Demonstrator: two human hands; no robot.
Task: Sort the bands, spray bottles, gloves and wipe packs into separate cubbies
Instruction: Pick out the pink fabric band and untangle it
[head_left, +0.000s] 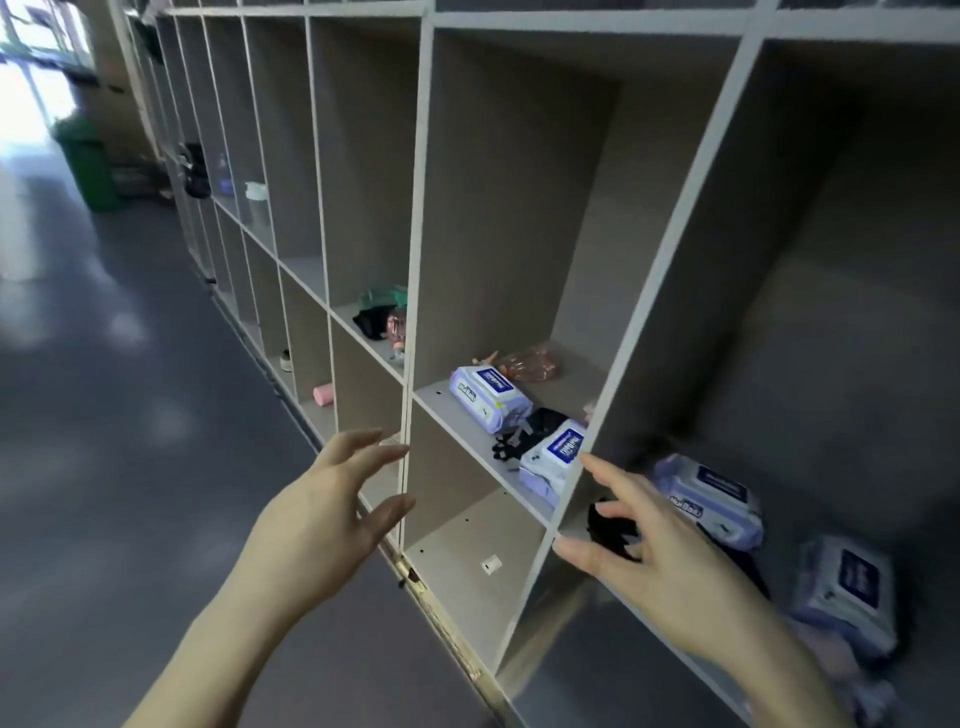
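Both your hands are up in front of the cubbies (582, 467) and neither holds anything: left hand (322, 525) spread with fingers apart near the divider, right hand (670, 561) open too, fingers reaching toward the right-hand cubby. So no grip on anything yet.

The sorting looks barely started, going by the mix on the shelves. The middle cubby has two wipe packs, one at the back (488, 397) and one at the front edge (553, 457), with a black glove (524, 436) between them and a pinkish spray bottle (530, 364) lying behind. That's three kinds in one cubby.

In the right cubby there's a wipe pack (711, 499) just beyond your right fingers, another pack (844, 592) farther right, and something black (613, 525) right under your fingertips; you'd guess a glove or band, too blurred to tell.

The cubby to the left holds a jumble (382, 312): something green, something black, something pink. Farther down the row sits a pink roll (323, 393) and a clear bottle (257, 202).

The cubby below the middle one is bare apart from a small tag. Everything still needs splitting out.
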